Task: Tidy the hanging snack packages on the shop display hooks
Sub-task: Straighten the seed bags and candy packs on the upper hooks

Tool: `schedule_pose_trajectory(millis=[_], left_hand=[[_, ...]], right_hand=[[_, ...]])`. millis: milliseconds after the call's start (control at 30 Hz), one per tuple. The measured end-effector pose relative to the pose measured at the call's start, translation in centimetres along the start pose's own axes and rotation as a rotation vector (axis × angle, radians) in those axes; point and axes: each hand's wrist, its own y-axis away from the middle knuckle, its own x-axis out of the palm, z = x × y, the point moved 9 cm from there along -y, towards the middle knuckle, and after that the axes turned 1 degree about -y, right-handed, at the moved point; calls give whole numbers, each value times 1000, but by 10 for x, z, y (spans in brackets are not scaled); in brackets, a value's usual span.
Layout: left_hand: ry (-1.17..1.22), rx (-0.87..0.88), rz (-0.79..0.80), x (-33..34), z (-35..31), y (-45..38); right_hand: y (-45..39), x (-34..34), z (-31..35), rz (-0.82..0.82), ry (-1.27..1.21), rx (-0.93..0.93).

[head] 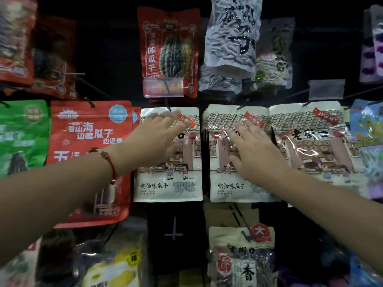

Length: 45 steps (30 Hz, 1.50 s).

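Three cream snack packages with a drawn tiled-roof house hang side by side in the middle row: a left one (167, 183), a middle one (234, 187) and a right one (310, 141). My left hand (153, 139), a red bead bracelet on its wrist, reaches over the left package's upper half with fingers spread and blurred. My right hand (255, 150) lies flat on the front of the middle package, fingers apart. Neither hand grips anything.
A red melon-seed package (170, 48) and a white crinkled bag (232, 34) hang above. To the left hang a large red package (91, 129) and a green one (22, 133). Below are an empty black hook (174, 230) and a cream-and-dark package (242, 259).
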Motion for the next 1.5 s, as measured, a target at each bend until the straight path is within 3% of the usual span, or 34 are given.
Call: schedule_pose_trajectory(millis=[100, 167, 333, 500, 600, 700, 1067, 1133, 1267, 1333, 1500], left_hand=[[-31, -57, 53, 3, 27, 28], [-52, -64, 86, 8, 37, 43], [-151, -70, 100, 23, 44, 62], [-202, -111, 94, 39, 43, 69], [-108, -107, 105, 46, 39, 74], [1, -101, 41, 48, 38, 79], [430, -135, -160, 30, 30, 109], [659, -222, -207, 26, 21, 121], [1701, -621, 1, 53, -21, 139], [2066, -688, 94, 68, -48, 140], [2023, -579, 242, 63, -90, 142]], right_hand=[[7, -10, 37, -30, -35, -78], [1, -13, 55, 12, -214, -38], [-39, 12, 66, 163, -645, 296], [-63, 16, 58, 126, -843, 512], [-63, 22, 54, 51, -1104, 629], [-63, 13, 63, -4, -1264, 615], [-39, -52, 42, 2, -1303, 551], [-39, -58, 40, 19, -1346, 544], [-40, -64, 46, 95, -1441, 548], [-32, -61, 45, 150, -1507, 557], [10, -33, 15, 241, -1428, 700]])
